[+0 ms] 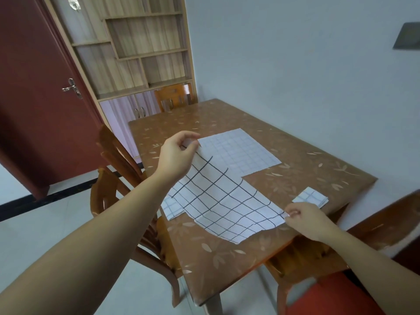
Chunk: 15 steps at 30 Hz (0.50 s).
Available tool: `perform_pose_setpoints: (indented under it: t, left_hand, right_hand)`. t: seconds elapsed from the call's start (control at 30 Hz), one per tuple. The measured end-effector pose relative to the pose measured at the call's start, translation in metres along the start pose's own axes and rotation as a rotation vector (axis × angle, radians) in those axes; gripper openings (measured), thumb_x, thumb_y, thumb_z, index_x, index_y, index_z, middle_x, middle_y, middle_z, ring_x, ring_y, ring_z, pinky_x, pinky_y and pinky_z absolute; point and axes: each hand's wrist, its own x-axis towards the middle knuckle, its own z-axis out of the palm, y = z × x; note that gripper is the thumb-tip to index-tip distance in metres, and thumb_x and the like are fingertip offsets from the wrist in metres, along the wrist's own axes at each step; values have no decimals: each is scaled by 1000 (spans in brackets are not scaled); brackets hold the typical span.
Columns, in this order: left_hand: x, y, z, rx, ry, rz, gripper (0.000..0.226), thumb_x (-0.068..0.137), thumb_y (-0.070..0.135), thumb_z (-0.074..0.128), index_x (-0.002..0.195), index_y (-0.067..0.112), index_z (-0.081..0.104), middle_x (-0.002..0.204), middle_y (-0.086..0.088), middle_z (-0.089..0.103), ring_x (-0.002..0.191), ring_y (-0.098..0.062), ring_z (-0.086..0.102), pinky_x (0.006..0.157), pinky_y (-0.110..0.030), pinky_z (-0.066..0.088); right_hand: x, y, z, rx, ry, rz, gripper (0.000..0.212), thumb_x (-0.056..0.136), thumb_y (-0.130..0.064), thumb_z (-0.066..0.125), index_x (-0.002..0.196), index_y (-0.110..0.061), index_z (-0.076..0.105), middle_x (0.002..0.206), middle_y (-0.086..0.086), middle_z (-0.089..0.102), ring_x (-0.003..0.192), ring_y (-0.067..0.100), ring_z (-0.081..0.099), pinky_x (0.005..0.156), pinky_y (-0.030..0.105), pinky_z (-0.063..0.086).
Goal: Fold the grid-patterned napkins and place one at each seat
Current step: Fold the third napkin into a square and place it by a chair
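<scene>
A white napkin with a bold black grid (223,201) is lifted off the brown leaf-patterned table (227,264). My left hand (179,153) pinches its far corner, raised above the table. My right hand (306,220) pinches its near right corner, low by the table edge. Under it, farther back, a napkin with a faint grid (241,151) lies flat and unfolded. A small folded napkin (311,197) rests near the right edge. Another folded napkin (173,209) peeks out at the left edge, partly covered by the held one.
Wooden chairs stand at the left side (118,178), the far end (173,95) and the near right (386,226). The table's right side is close to a pale wall. A red door (34,98) and a shelf unit (141,53) stand behind.
</scene>
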Motion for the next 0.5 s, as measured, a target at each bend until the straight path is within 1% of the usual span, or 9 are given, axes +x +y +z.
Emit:
perform_pose_setpoints:
  t: [0.07,0.17,0.23,0.27,0.3,0.33,0.4,0.47,0.5]
  left_hand:
    - [2,-11,0,53,-1,-75,19,98,21,56,114,25,66,84,4,62,43,-6,40,39,-16,34]
    - [4,-29,0,176,-89,-212,32,96,24,57,128,25,56,112,5,62,50,-8,49,41,-20,39]
    - [3,-40,-2,278,-188,-344,50,94,26,59,141,25,43,128,1,57,71,-15,58,58,-27,49]
    - [4,-47,-2,372,-253,-418,60,91,31,61,146,27,36,141,-5,49,86,-21,60,71,-32,52]
    - [3,-53,-2,521,-311,-474,69,89,40,63,149,31,30,150,-10,39,104,-28,58,88,-40,51]
    - [2,-57,0,679,-332,-492,74,86,48,63,149,36,26,155,-12,30,124,-35,49,102,-49,44]
    - [-4,-53,11,790,-331,-331,73,85,57,59,148,42,27,159,-4,27,144,-32,29,113,-57,30]
    - [-10,-31,26,555,-409,-52,66,85,61,59,144,41,38,152,8,41,141,-18,36,112,-50,35]
    - [-16,-13,35,380,-482,39,59,85,60,62,139,42,45,145,14,49,133,-8,46,111,-44,38]
  right_hand:
    - [-1,-3,-10,164,70,-41,13,86,-13,64,80,-24,66,87,-7,68,85,11,64,72,24,45]
    - [-6,-22,-35,340,140,-166,23,87,-4,63,67,-15,69,72,-5,68,68,3,60,68,24,42]
    - [-10,-40,-55,418,184,-234,28,85,-2,62,58,-10,62,60,-1,59,54,3,50,61,26,37]
    - [-12,-48,-65,447,204,-271,27,82,-6,62,55,-12,59,57,-2,54,53,5,46,59,27,35]
    - [-14,-58,-73,455,216,-314,22,78,-12,61,56,-14,60,56,-4,53,55,7,45,58,27,34]
    - [-16,-67,-80,435,223,-351,16,75,-18,59,59,-16,62,56,-6,55,56,9,46,58,27,35]
    - [-20,-83,-89,371,207,-417,15,77,-22,61,63,-18,66,60,-2,61,59,9,51,58,23,39]
    - [-23,-98,-93,312,167,-455,16,80,-21,65,66,-15,67,68,8,66,62,8,54,60,20,41]
    - [-23,-106,-93,276,139,-468,16,78,-24,64,67,-14,67,69,10,66,62,8,53,60,21,41]
